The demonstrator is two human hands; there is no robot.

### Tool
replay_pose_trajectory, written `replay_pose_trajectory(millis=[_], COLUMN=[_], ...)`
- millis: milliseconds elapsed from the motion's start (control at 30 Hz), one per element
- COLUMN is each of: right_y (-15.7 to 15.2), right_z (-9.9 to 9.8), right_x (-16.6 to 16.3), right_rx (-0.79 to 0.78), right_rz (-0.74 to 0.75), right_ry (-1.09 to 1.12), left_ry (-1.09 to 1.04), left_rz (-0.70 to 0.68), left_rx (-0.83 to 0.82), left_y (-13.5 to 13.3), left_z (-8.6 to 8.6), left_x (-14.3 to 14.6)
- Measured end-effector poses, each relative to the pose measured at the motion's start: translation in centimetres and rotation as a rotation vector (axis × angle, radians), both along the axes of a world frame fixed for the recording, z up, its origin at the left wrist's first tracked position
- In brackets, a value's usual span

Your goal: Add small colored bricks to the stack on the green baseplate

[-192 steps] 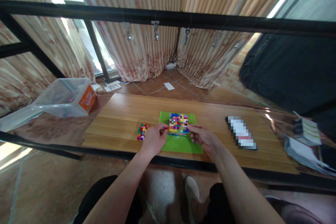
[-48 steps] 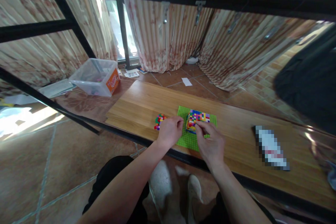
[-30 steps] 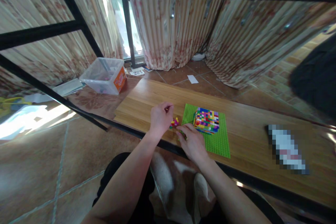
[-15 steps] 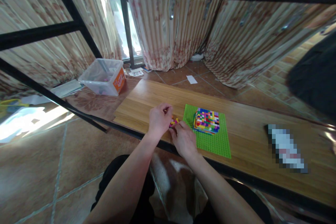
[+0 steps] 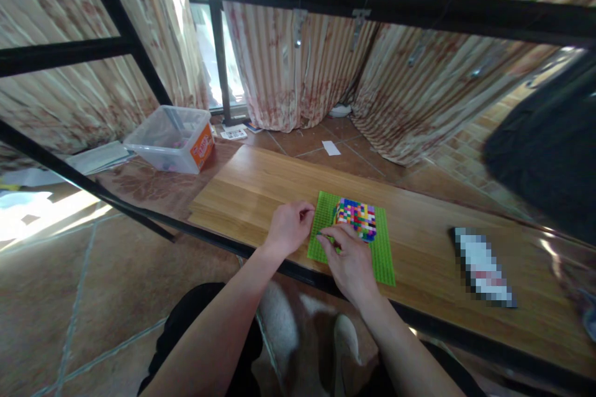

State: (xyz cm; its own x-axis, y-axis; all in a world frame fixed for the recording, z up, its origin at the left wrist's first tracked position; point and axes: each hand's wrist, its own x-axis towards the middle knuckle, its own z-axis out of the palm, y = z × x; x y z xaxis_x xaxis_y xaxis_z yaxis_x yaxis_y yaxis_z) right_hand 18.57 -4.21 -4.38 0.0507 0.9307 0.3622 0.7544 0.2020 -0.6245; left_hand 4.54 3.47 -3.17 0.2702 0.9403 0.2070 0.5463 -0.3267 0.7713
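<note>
The multicoloured block of small plastic bricks (image 5: pixel 356 219) sits on the flat green studded baseplate (image 5: pixel 382 258), toward its far half, and the baseplate lies on the pale wooden counter (image 5: pixel 261 183) close to the near edge. The block looks light and rigid, but built of many tiny pieces, so I'd judge it apt to shed bricks if squeezed at a corner; its flat side walls seem the safest place to take it, or the thin plate's edges if both are lifted together. The plate itself would probably flex a little.

The block is squat and nearly square, with no clear long axis; its studded top faces up. The baseplate's longer side runs away from the person, skewed slightly to the right.

The left hand (image 5: pixel 289 228) rests at the plate's left edge, fingers curled loosely in; whether it holds anything I cannot tell. The right hand (image 5: pixel 350 255) lies over the plate's near part, fingertips drawn together beside the block's near-left corner, perhaps pinching a small piece.
</note>
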Motion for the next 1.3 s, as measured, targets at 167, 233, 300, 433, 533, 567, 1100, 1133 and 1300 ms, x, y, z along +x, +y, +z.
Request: replay_pose_trajectory(millis=[167, 233, 300, 433, 533, 567, 1100, 1133, 1300], right_y=[-0.5, -0.4, -0.2, 0.0, 0.1, 0.1, 0.3, 0.3, 0.3], right_z=[0.6, 0.6, 0.7, 0.9, 1.0, 1.0, 0.0, 0.0, -0.1], right_x=[2.3, 2.9, 3.3, 3.8, 4.0, 4.1, 4.9, 4.9, 5.1], right_rx=[0.044, 0.054, 0.059, 0.069, 0.093, 0.098, 0.086, 0.088, 0.093], right_rz=[-0.086, -0.112, -0.139, -0.169, -0.184, -0.186, -0.183, -0.181, -0.171], right_ry=[0.012, 0.019, 0.025, 0.004, -0.013, -0.014, -0.033, -0.042, -0.080], left_ry=[0.052, 0.070, 0.092, 0.128, 0.131, 0.133, 0.164, 0.161, 0.155], left_rz=[-0.131, -0.155, -0.158, -0.144, -0.148, -0.147, -0.112, -0.110, -0.108], left_rx=[-0.020, -0.017, -0.011, 0.022, 0.043, 0.049, 0.099, 0.097, 0.091], left_y=[-1.0, -1.2, -1.3, -1.4, -1.4, -1.4, -1.6, -1.6, -1.7], left_z=[-0.7, -1.0, -1.2, -1.5, -1.5, -1.5, -1.4, -1.4, -1.2], left_x=[1.7, 2.1, 2.5, 2.9, 3.1, 3.1, 3.9, 3.9, 3.9])
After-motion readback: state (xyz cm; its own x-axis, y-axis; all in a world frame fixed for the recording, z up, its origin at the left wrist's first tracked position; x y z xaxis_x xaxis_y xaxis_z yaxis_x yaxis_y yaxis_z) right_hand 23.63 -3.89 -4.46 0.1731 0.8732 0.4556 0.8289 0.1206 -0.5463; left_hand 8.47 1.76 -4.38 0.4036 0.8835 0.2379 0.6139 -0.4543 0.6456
